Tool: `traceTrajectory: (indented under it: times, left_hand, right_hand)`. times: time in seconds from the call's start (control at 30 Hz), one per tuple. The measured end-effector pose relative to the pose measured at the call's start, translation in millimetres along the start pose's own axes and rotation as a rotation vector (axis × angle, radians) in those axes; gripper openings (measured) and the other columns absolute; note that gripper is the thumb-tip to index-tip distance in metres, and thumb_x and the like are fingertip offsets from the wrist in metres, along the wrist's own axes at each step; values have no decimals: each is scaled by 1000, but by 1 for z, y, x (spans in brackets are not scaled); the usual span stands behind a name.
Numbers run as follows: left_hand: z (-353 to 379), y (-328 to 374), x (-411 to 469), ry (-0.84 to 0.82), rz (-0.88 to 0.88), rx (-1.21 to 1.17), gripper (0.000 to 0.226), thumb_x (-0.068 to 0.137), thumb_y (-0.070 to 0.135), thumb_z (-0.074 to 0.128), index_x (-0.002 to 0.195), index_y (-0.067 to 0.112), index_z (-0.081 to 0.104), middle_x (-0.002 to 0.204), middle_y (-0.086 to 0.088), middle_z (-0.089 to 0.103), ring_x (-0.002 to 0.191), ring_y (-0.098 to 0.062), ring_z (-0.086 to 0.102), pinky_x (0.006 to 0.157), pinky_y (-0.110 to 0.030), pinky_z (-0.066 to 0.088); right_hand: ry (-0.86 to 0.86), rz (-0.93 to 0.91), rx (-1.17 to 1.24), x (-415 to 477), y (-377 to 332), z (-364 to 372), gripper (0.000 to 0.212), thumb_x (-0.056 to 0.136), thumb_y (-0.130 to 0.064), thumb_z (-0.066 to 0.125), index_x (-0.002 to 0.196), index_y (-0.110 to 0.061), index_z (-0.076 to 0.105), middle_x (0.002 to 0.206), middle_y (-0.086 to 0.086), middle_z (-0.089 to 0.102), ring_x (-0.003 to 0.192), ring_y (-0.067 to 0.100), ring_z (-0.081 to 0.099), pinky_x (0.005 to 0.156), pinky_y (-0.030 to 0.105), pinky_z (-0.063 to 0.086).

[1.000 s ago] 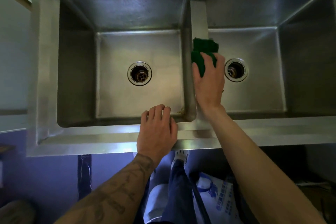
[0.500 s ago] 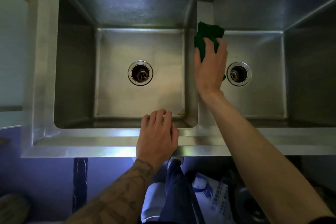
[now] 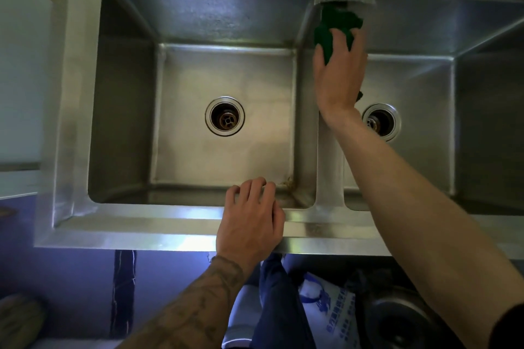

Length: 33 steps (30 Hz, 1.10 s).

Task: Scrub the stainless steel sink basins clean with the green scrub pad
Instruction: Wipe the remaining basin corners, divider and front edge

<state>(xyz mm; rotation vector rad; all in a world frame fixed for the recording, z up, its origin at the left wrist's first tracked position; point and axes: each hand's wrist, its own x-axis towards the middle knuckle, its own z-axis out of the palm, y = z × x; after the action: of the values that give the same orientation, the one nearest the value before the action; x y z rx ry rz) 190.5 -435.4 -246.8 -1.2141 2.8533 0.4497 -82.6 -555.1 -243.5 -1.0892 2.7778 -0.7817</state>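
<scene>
Pad (image 3: 336,30) gripped in my right hand (image 3: 338,73) presses the far end of the divider (image 3: 329,164); my left hand (image 3: 249,225) rests, fingers loosely bent, on the front rim (image 3: 141,224).

I stand in a working kitchen or scullery, plainer than a home one. Before me is a deep stainless steel sink (image 3: 181,224) with two square basins, a wide flat rim and a round drain (image 3: 224,116) in each floor. It is open underneath, where a printed sack (image 3: 329,300) and a round metal vessel (image 3: 402,320) lie.
</scene>
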Motion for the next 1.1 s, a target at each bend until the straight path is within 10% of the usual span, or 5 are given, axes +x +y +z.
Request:
traceTrajectory:
  times: [0.93,1.1]
  left_hand:
    - [-6,-5,-9,121,31,-62,26,99,17,42,115,13,62,113,-7,63,102,-32,60,92,-47,48]
    - [-12,-41,-28,225,18,-32,24,98,9,50,117,12,63,120,-9,65,109,-32,61,97,-48,46]
  right_hand:
    - [-145,59,-6,-297,19,-86,43,101,-23,59,142,-11,57,153,14,47,151,28,35,123,46,36]
    - [-298,-238,32,-313,-6,-68,44,101,-27,64,143,-13,59,151,12,52,148,26,41,123,39,34]
